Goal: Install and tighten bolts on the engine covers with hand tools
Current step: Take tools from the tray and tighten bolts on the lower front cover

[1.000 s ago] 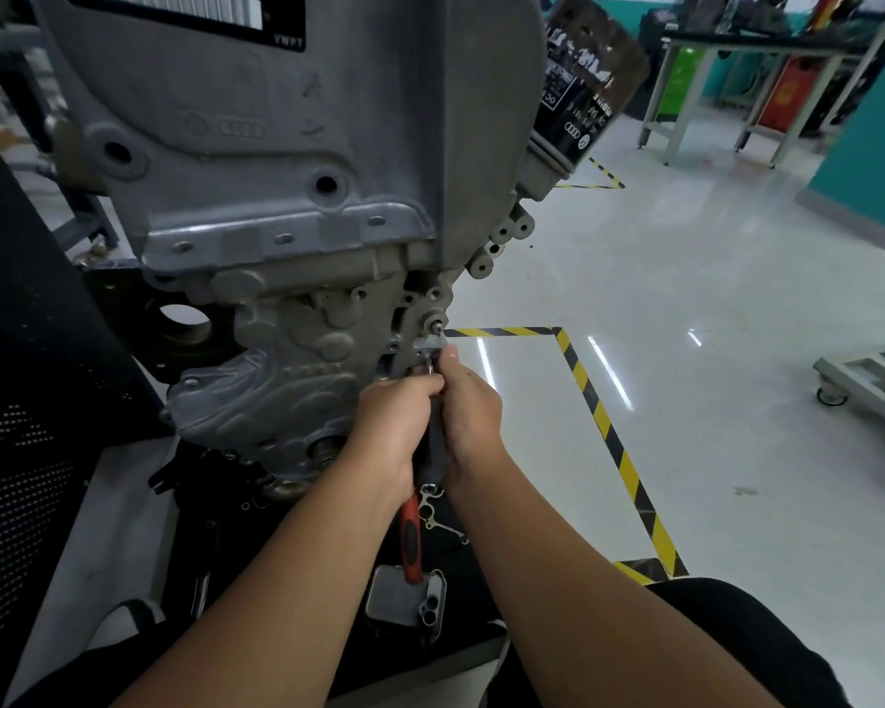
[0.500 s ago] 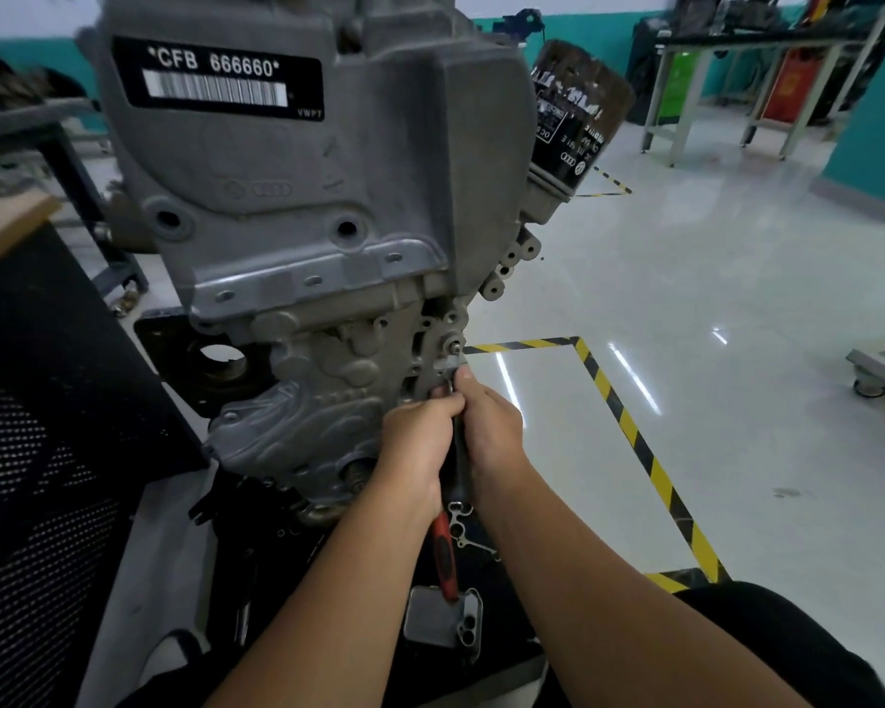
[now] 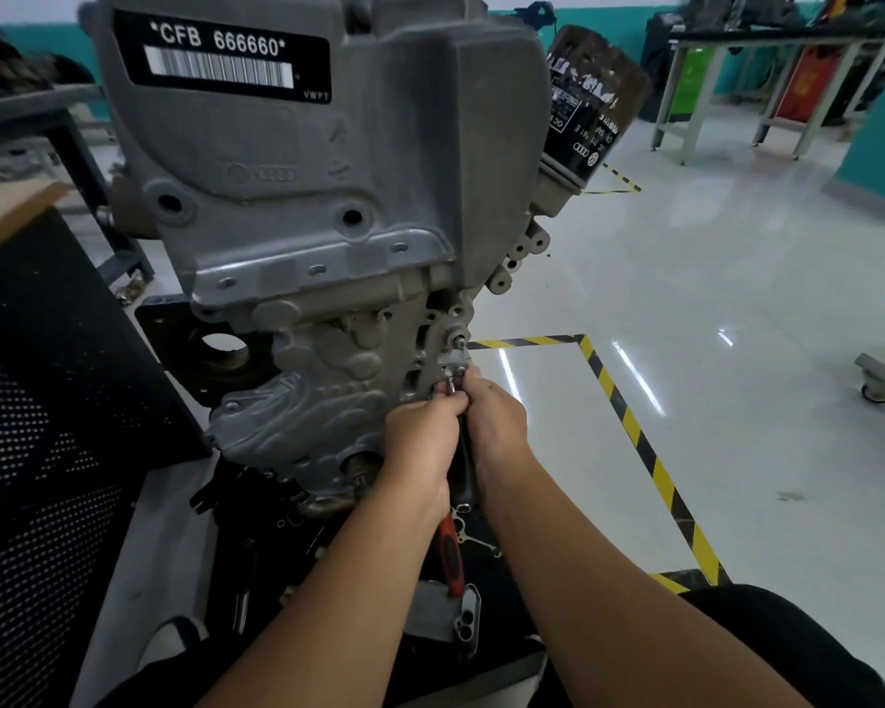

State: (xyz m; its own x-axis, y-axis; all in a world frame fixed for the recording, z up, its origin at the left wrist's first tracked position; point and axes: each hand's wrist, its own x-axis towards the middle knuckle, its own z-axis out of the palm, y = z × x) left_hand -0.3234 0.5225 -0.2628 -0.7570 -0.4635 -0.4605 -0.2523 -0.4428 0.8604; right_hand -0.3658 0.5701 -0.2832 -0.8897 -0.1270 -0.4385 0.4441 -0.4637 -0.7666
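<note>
A grey engine with its upper cover [image 3: 297, 161] and lower cover [image 3: 297, 416] fills the middle of the head view. My left hand [image 3: 420, 442] and my right hand [image 3: 496, 426] are pressed together at the engine's lower right edge. Both grip a ratchet wrench [image 3: 465, 472] with a black shaft and a red and black handle [image 3: 450, 554] that hangs down between my wrists. The wrench's head sits on a small bolt [image 3: 450, 383] in a bracket, mostly hidden by my fingertips. Another bolt [image 3: 460, 340] shows just above.
A black oil filter [image 3: 591, 102] sticks out at the engine's upper right. A dark perforated panel [image 3: 37, 426] stands at the left. A small metal part [image 3: 468, 613] lies on the black stand below. Yellow-black floor tape [image 3: 634, 436] and workbenches [image 3: 767, 58] lie to the right.
The view has tilted upward, so the engine label now shows. My hands stay clamped on the wrench at the same bolt, with little visible turn.
</note>
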